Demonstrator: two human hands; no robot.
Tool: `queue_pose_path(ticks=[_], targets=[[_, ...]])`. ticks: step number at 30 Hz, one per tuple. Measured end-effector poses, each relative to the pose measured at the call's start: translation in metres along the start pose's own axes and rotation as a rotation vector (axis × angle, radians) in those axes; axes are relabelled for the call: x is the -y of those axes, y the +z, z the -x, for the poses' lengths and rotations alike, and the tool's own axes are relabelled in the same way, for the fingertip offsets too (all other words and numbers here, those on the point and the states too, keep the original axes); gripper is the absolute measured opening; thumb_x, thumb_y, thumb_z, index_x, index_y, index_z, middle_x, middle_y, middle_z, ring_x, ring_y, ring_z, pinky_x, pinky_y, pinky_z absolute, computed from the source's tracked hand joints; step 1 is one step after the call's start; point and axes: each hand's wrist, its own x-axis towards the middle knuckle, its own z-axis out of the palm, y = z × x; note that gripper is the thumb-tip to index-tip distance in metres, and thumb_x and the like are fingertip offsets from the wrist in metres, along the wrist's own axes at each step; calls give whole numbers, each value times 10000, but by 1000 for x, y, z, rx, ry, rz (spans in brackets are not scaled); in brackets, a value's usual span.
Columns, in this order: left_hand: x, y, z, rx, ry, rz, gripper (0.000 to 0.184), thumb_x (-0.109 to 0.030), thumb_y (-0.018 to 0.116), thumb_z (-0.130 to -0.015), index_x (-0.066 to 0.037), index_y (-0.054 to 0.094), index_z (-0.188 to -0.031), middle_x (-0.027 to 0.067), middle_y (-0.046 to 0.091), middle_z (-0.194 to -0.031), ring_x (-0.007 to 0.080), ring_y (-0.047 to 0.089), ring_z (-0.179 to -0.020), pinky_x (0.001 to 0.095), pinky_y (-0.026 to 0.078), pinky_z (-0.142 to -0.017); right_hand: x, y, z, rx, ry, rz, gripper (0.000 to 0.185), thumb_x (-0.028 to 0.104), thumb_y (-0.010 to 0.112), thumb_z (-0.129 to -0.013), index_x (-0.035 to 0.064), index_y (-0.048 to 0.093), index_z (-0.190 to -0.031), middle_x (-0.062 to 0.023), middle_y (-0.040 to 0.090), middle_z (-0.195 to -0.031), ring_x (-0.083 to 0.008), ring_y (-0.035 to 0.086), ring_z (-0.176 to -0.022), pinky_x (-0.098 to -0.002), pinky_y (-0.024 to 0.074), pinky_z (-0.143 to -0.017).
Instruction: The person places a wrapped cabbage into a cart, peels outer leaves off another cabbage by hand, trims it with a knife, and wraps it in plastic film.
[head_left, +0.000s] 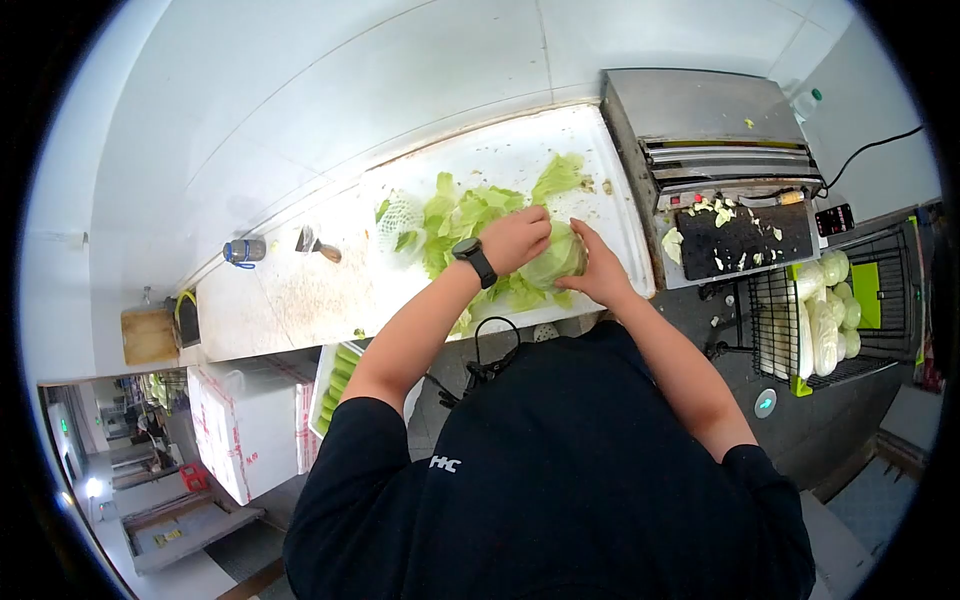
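Note:
A round, pale green cabbage (555,258) rests on the white worktop among torn leaves. My right hand (600,270) grips its right side, thumb below and fingers above. At its upper left, my left hand (515,240), with a dark watch on the wrist, has its fingers curled closed against the head; what they pinch is hidden. Loose cabbage leaves (465,217) lie heaped to the left of the hands, and one leaf (560,177) lies beyond them. A white foam net (401,222) sits at the left end of the heap.
Right of the white worktop (625,210) stands a steel machine (710,110) with leaf scraps on its black belt (745,240). A wire cart (780,330) holds several cabbages. To the left are a brush (326,250), a jar (244,251) and a white foam box (235,425).

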Motion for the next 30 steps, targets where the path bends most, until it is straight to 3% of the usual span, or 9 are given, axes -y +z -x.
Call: queue_pose_path(ticks=[9,11,15,17,20,24,27,29,30], targets=[[44,18,11,-200,-296,69,138,-125,621,-894,-11,543,-899,152,560,-956,370,579,-864,417,485,-757,1,-4,3,7,8,-9,1067,194,916,-606,73,334,-1491,-189,498,-1427,-344,497,-1306,-404,425,-1078],[55,23,18,-192,-578,-45,153,-171,597,-915,-22,565,-903,166,572,-1018,386,582,-880,443,493,-767,3,-5,3,11,35,-16,1065,189,916,-606,75,334,-1491,-191,498,-1425,-345,500,-1303,-404,425,-1079],[31,15,24,-280,-635,32,242,-253,623,-924,-19,564,-941,165,582,-983,355,591,-861,426,495,-762,-1,-2,5,-3,25,-21,1068,177,917,-601,74,334,-1490,-191,507,-1418,-344,501,-1302,-405,425,-1080],[3,11,24,-248,-483,184,329,-325,645,-922,-17,555,-992,153,580,-919,312,593,-831,414,493,-755,-3,-1,4,1,29,-10,1082,189,916,-601,85,321,-1499,-191,486,-1424,-355,507,-1291,-407,429,-1077],[13,26,32,-157,-403,219,371,-353,672,-903,-26,548,-1026,135,574,-878,283,593,-815,403,494,-753,1,-4,0,-4,-115,110,1106,256,912,-608,104,296,-1513,-195,460,-1412,-377,524,-1257,-415,446,-1059],[27,38,30,-176,-502,344,324,-293,673,-903,-19,555,-1030,128,597,-900,279,592,-777,378,494,-730,30,-9,-6,61,-11,166,1097,289,890,-640,129,265,-1528,-214,453,-1371,-406,527,-1224,-436,461,-1025],[40,43,22,-178,-497,253,273,-255,641,-920,-22,568,-1042,153,608,-908,323,609,-785,396,505,-726,39,-6,-12,68,62,291,1098,336,885,-642,146,264,-1527,-208,468,-1338,-406,550,-1180,-455,490,-974],[55,47,18,-198,-739,-268,250,-232,614,-930,-29,575,-1070,167,622,-988,361,632,-840,433,515,-730,38,-2,-12,69,65,311,1098,347,893,-633,152,276,-1521,-203,472,-1329,-402,564,-1158,-460,503,-947],[66,42,21,-199,-747,-264,250,-232,614,-930,-29,575,-1070,167,622,-988,361,632,-840,433,515,-730,37,0,-10,77,64,313,1098,347,893,-633,152,276,-1521,-203,472,-1329,-402,564,-1158,-460,503,-947]])
